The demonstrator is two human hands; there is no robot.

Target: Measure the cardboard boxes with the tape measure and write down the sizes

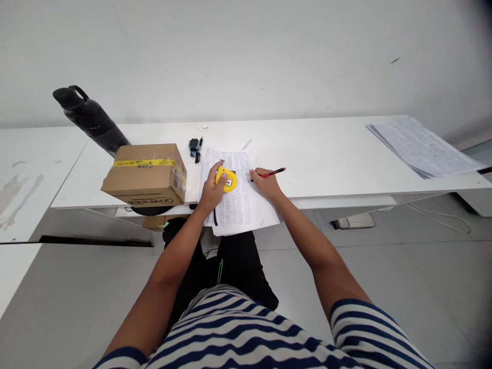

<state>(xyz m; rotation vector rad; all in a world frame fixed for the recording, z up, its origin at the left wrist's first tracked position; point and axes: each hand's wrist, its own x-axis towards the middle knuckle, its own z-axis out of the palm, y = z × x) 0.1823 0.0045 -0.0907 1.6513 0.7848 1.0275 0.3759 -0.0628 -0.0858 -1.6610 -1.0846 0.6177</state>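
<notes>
My left hand (212,190) is wrapped round a yellow tape measure (231,183), which it holds over a sheet of paper (238,209) covered in dense writing. A dark strap hangs below that hand onto the page. To the right, my right hand (266,183) grips a red and black pen (273,173), its tip pointing down-left at the sheet's right margin. Whether the tip touches the paper I cannot tell. The sheet tops a small stack that hangs over the table's front edge.
A taped cardboard box (148,179) stands left of the paper, with a black bottle (94,120) behind it. A watch (194,146) lies between box and paper. More written sheets (426,146) rest at the far right of the white table (326,154). A wall runs along the back.
</notes>
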